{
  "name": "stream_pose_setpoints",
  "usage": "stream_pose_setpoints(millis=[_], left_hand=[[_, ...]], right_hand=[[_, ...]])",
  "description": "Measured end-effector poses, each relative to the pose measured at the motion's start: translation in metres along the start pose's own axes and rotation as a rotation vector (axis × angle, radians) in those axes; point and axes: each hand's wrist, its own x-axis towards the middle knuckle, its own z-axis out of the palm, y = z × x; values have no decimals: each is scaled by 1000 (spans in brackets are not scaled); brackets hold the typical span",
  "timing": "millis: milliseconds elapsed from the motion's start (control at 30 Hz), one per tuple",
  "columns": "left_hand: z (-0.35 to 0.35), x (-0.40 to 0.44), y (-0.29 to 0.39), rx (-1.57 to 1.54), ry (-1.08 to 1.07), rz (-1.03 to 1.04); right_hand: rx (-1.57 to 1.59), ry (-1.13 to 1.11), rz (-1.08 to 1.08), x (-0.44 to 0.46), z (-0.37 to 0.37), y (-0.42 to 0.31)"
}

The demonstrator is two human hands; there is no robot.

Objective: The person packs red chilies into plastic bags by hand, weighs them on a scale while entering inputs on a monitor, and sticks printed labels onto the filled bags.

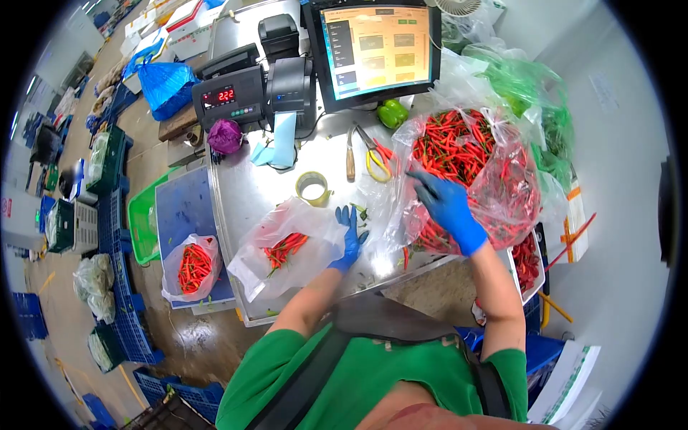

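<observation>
My left hand (351, 240), in a blue glove, rests with spread fingers at the right edge of a white plastic bag (247, 261). Inside that bag lies a small heap of red chillies (285, 249). My right hand (448, 209), gloved in blue too, is over the near-left side of a large clear bag (527, 190) full of red chillies (459, 147). Its fingers stretch toward the far left, with no chilli visible in them. A single red chilli (405, 258) and green stem bits (362, 213) lie on the steel table (330, 147).
Tape roll (312, 188), yellow-handled scissors (378, 166), red cabbage (225, 137) and green pepper (392, 113) lie on the table. Behind stand a lit screen (378, 50), scale display (228, 97) and label printer (290, 89). At left, another bag of chillies (193, 269) sits on a blue surface (188, 215).
</observation>
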Motion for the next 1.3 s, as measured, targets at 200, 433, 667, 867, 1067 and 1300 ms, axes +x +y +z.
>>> stream_pose_setpoints(millis=[200,433,667,867,1067,1300], left_hand=[[-8,3,1,414,39,44],[-23,13,20,430,-91,-85],[-25,15,22,426,-109,-102],[-25,16,21,467,-128,-107],[-20,15,17,517,-113,-87],[-21,16,18,543,-121,-79]], right_hand=[[-184,25,-315,163,79,99],[-324,-26,-577,264,129,131],[-310,-17,-640,260,138,142],[-354,-7,-676,255,138,151],[-341,-100,-589,267,139,148],[-403,-80,-681,237,136,143]])
